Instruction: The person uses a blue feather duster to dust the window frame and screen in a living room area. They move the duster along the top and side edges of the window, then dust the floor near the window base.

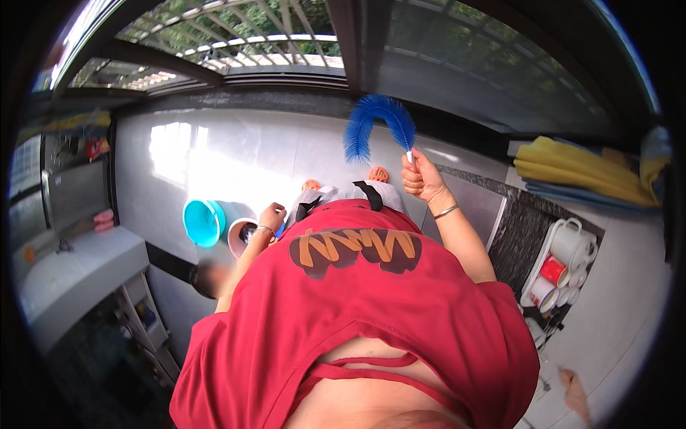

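My right hand [422, 178] grips the white handle of a blue bristle duster [379, 110]. Its flexible head arches over to the left, and the tip hangs down in front of the dark window sill. On the other side, my left hand [272, 215] is low beside my hip with its fingers partly curled; whether it holds anything is unclear. A small blue item [280, 229] shows just below that hand. Close by is a pale bucket [236, 238] with dark contents, partly covered by my forearm. Left of it is a turquoise bucket [203, 222].
A barred window [268, 43] spans the far side above light floor tiles [257, 139]. At right are folded yellow and blue towels [584, 171] and a white tray [538, 263] of mugs. A white counter [86, 268] lies at left. My orange sandals [378, 174] are on the floor.
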Action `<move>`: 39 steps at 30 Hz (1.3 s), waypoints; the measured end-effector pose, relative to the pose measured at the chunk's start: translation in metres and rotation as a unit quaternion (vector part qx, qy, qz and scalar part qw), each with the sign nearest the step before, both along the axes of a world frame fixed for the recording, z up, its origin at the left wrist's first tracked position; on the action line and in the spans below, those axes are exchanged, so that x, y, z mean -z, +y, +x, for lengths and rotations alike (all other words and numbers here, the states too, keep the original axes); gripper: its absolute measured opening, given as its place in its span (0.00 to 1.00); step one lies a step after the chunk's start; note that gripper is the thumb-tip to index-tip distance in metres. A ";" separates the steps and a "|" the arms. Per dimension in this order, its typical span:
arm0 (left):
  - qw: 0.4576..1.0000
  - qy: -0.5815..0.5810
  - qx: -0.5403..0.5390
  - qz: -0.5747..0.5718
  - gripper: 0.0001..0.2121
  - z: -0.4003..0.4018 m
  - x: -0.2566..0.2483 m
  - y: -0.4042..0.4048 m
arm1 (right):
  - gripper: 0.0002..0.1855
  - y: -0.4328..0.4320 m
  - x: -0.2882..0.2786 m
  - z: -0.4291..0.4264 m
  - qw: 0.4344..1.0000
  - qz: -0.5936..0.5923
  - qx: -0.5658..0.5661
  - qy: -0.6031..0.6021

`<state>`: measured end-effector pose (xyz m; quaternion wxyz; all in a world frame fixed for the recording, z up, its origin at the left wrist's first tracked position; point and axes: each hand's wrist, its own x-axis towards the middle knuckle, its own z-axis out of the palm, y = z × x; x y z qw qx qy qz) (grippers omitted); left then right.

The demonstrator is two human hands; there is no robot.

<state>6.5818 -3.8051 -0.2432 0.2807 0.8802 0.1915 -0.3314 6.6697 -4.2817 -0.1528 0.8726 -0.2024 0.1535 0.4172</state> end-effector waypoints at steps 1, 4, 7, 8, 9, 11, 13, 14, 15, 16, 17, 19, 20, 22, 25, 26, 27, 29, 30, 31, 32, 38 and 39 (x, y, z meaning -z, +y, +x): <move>1.000 -0.014 -0.013 0.004 0.13 -0.016 0.007 0.009 | 0.26 0.010 -0.004 0.016 0.999 0.038 -0.033 -0.012; 0.990 -0.060 -0.128 -0.008 0.15 -0.015 -0.041 -0.003 | 0.26 0.055 -0.017 0.066 0.988 0.079 -0.127 -0.045; 0.934 -0.156 -0.277 -0.161 0.15 0.014 -0.061 0.005 | 0.26 0.114 -0.030 0.108 0.969 0.125 -0.203 -0.064; 0.906 -0.167 -0.333 -0.201 0.18 0.040 -0.094 0.003 | 0.26 0.136 -0.032 0.121 0.964 0.133 -0.220 -0.066; 0.868 -0.191 -0.378 -0.261 0.20 0.060 -0.120 0.007 | 0.26 0.160 -0.034 0.134 0.954 0.155 -0.245 -0.071; 0.782 -0.261 -0.418 -0.382 0.24 0.094 -0.156 0.031 | 0.27 0.213 -0.038 0.158 0.934 0.196 -0.287 -0.077; 0.677 -0.256 -0.450 -0.524 0.28 0.118 -0.198 0.055 | 0.27 0.267 -0.043 0.174 0.923 0.212 -0.318 -0.056; 0.629 -0.251 -0.449 -0.582 0.29 0.129 -0.210 0.073 | 0.26 0.295 -0.048 0.178 0.920 0.215 -0.324 -0.047; 0.579 -0.247 -0.445 -0.637 0.30 0.138 -0.220 0.092 | 0.26 0.323 -0.050 0.184 0.917 0.220 -0.330 -0.038; 0.579 -0.259 -0.435 -0.639 0.30 0.143 -0.232 0.110 | 0.26 0.349 -0.051 0.189 0.911 0.228 -0.341 -0.040; 0.579 -0.272 -0.425 -0.640 0.31 0.145 -0.243 0.127 | 0.26 0.375 -0.051 0.195 0.905 0.234 -0.352 -0.043; 0.601 -0.302 -0.410 -0.616 0.31 0.147 -0.261 0.165 | 0.26 0.428 -0.052 0.210 0.894 0.250 -0.369 -0.055; 0.620 -0.317 -0.409 -0.589 0.31 0.147 -0.268 0.182 | 0.27 0.454 -0.051 0.217 0.888 0.261 -0.375 -0.058; 0.624 -0.356 -0.399 -0.570 0.27 0.145 -0.270 0.217 | 0.27 0.501 -0.051 0.227 0.875 0.281 -0.390 -0.058; 0.731 -0.377 -0.372 -0.431 0.32 0.150 -0.285 0.257 | 0.27 0.563 -0.055 0.249 0.855 0.286 -0.425 -0.077; 0.750 -0.382 -0.370 -0.394 0.37 0.152 -0.289 0.268 | 0.27 0.579 -0.057 0.255 0.852 0.281 -0.437 -0.064; 0.745 -0.465 -0.341 -0.334 0.37 0.160 -0.282 0.278 | 0.27 0.596 -0.058 0.264 0.848 0.283 -0.443 -0.060; 0.697 -0.404 -0.413 -0.425 0.39 0.171 -0.279 0.303 | 0.26 0.628 -0.055 0.285 0.848 0.265 -0.456 -0.054; 0.702 -0.426 -0.432 -0.373 0.39 0.180 -0.266 0.320 | 0.25 0.643 -0.050 0.299 0.843 0.248 -0.476 -0.042; 0.705 -0.449 -0.448 -0.318 0.40 0.189 -0.243 0.338 | 0.26 0.659 -0.045 0.313 0.843 0.226 -0.487 -0.030; 0.707 -0.437 -0.496 -0.252 0.40 0.196 -0.221 0.357 | 0.26 0.676 -0.043 0.327 0.848 0.166 -0.504 -0.022; 0.761 -0.499 -0.332 0.249 0.25 0.267 -0.242 0.474 | 0.24 0.828 -0.077 0.392 0.695 -0.028 -0.701 -0.156; 0.777 -0.492 -0.287 0.267 0.25 0.282 -0.252 0.489 | 0.24 0.854 -0.089 0.398 0.663 -0.028 -0.723 -0.190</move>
